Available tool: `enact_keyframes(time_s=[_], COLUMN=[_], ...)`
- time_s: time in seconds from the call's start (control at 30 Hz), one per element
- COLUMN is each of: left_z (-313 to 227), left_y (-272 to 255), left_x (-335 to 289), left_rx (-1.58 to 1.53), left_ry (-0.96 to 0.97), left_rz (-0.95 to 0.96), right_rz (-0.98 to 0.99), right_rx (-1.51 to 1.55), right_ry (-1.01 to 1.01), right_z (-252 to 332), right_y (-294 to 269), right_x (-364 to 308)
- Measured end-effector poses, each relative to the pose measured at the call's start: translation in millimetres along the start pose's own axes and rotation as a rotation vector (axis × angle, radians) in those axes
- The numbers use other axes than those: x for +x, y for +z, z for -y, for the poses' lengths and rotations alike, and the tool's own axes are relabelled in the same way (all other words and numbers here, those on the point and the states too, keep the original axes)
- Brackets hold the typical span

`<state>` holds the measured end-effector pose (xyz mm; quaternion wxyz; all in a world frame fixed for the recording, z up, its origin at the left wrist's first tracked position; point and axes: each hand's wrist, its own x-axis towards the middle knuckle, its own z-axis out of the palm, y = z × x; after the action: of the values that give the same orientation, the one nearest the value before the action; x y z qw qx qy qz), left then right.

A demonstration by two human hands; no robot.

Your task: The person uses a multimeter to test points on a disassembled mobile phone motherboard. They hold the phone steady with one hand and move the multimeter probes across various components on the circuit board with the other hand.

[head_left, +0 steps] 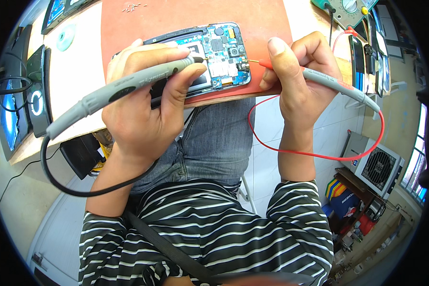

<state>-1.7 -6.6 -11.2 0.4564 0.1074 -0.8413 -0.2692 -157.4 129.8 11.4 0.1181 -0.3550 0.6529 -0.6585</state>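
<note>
An opened smartphone [222, 71] lies near the table's front edge, its blue circuit board and part of its battery bare. My left hand [143, 95] is closed around a grey multimeter probe [124, 87] with a black tip and black lead. That tip points at the board beside the battery; whether it touches I cannot tell. In my right hand [302, 76] is a second grey probe [336, 85], with a red tip section and red lead. Its thin metal point meets or nearly meets the phone's right edge. My left hand covers the phone's left part.
An orange-red mat [190, 12] lies under the phone, with small screws [134, 7] at its far side. A green multimeter [349, 9] sits at the far right. Other phones or screens [38, 90] lie at the left, near a pale green round spool [66, 37].
</note>
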Motion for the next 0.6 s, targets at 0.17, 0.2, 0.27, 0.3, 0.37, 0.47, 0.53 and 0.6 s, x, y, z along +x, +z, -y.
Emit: enact_keyframes(time_s=[0.17, 0.2, 0.27, 0.3, 0.37, 0.47, 0.53, 0.6], left_z=[-5.8, -5.9, -6.6, -5.2, -3.7, -5.4, -3.9, -3.8], left_y=[-10.1, -10.9, -13.1, -13.5, -12.9, -13.3, -13.3, -12.9], left_x=[1.4, 1.4, 0.7, 0.9, 1.3, 1.1, 2.3, 2.4], left_rx=[0.028, 0.041, 0.038, 0.036, 0.038, 0.046, 0.032, 0.033], left_ry=[-0.03, -0.058, -0.067, -0.051, -0.031, -0.048, -0.03, -0.034], left_rz=[0.151, 0.175, 0.177, 0.181, 0.178, 0.185, 0.182, 0.178], right_rz=[0.041, 0.045, 0.052, 0.057, 0.07, 0.102, 0.097, 0.1], right_rx=[-0.047, -0.057, -0.077, -0.1, -0.148, -0.239, -0.203, -0.215], right_ry=[-0.112, -0.115, -0.123, -0.126, -0.132, -0.152, -0.119, -0.113], right_z=[-5.6, -6.4, -6.9, -6.5, -5.1, -3.2, -2.8, -2.9], right_y=[-0.4, -0.3, -0.9, -1.2, -1.9, -3.5, -2.7, -2.5], right_x=[0.7, 0.8, 0.8, 0.6, 0.3, 1.1, -0.2, -0.7])
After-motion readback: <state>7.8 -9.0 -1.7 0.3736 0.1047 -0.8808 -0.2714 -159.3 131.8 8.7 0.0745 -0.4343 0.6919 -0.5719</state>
